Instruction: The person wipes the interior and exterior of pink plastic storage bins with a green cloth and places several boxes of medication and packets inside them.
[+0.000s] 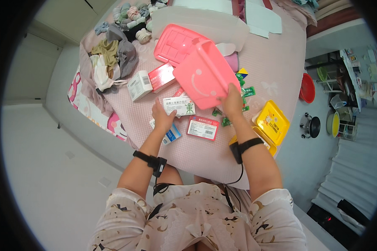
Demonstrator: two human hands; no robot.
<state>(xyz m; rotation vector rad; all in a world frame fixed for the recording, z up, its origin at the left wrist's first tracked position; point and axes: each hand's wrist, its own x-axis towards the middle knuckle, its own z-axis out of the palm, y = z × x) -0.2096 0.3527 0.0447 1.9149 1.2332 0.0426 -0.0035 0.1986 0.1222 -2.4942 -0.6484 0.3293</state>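
Observation:
My right hand (231,101) grips the lower right rim of a pink plastic bin (203,77), which is tilted and has a smiling face on its side. My left hand (163,117) closes on the left end of a white medicine box (180,107) with green print. Just below lie a red-and-white medicine box (202,128) and a blue-and-white box (172,134), partly behind my left hand. To the left of the bin are a red box (161,77) and a white carton (139,86). Green packets (249,91) lie beside the bin's right side.
A pink lid (170,42) lies behind the bin. An opened yellow case (273,120) sits by my right forearm. Clothes (125,52) and rolled socks (132,14) are heaped at the far left of the bed (273,62). Behind stands a large white carton (205,26).

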